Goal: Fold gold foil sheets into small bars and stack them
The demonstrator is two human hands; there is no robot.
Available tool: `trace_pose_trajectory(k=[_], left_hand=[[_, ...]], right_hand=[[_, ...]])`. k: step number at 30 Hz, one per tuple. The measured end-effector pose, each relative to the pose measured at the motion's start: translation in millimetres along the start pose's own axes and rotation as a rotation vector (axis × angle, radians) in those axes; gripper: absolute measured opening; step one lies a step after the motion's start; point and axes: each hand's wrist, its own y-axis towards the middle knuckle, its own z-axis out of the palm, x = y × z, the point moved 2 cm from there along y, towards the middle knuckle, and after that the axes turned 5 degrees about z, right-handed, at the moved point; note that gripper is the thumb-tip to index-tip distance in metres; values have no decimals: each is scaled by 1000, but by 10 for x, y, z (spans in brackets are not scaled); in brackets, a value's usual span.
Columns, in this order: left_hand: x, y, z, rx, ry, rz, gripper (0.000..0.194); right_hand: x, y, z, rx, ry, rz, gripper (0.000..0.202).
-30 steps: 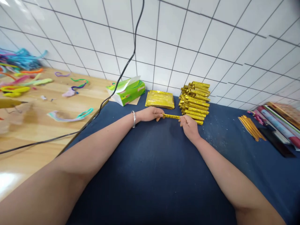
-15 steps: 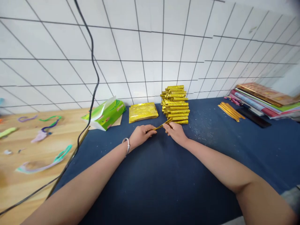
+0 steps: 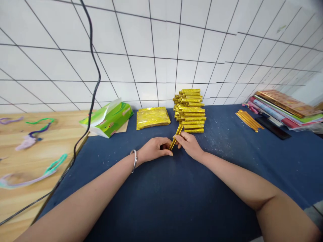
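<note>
A narrow gold foil strip [image 3: 176, 136] stands tilted over the blue cloth [image 3: 176, 188], held between both hands. My left hand [image 3: 153, 149], with a silver bangle on its wrist, pinches the strip's lower end. My right hand [image 3: 189, 144] grips it from the right, near the middle. Just behind them rises a tall stack of folded gold strips [image 3: 189, 111]. A flat pile of gold foil sheets [image 3: 152, 117] lies to the stack's left.
A green tissue pack [image 3: 108, 117] sits at the cloth's back left. Several loose gold strips [image 3: 248, 120] and a pile of coloured paper [image 3: 285, 109] lie at the right. Pipe cleaners [image 3: 37, 129] are scattered on the wooden table, and a black cable [image 3: 92, 84] hangs at the left.
The strip went from lying level between my hands to standing steeply tilted. My hands have come closer together, and the view has swung to the right.
</note>
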Motion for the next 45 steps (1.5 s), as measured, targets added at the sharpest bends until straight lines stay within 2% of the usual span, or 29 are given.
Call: trace_pose_trajectory(k=[7,17,25,35,45], left_hand=[[11,12,-36,-7,-55,21,33],[84,13,-42,-74,-38,-1,36],[107,17,-33,-189,-86,-35,19],[103,22,-3,-292,-217,-35,16],[89,29,-12,-360,-65,-54,13]], right_hand=[[87,-84,92,77,42,-22,30],[129,-98,102,10,55,-17,25],[90,-74,100,14,57,-14,25],[66,-52,106,17,20,-28,25],[3,-10,80,-46,65,-17,27]])
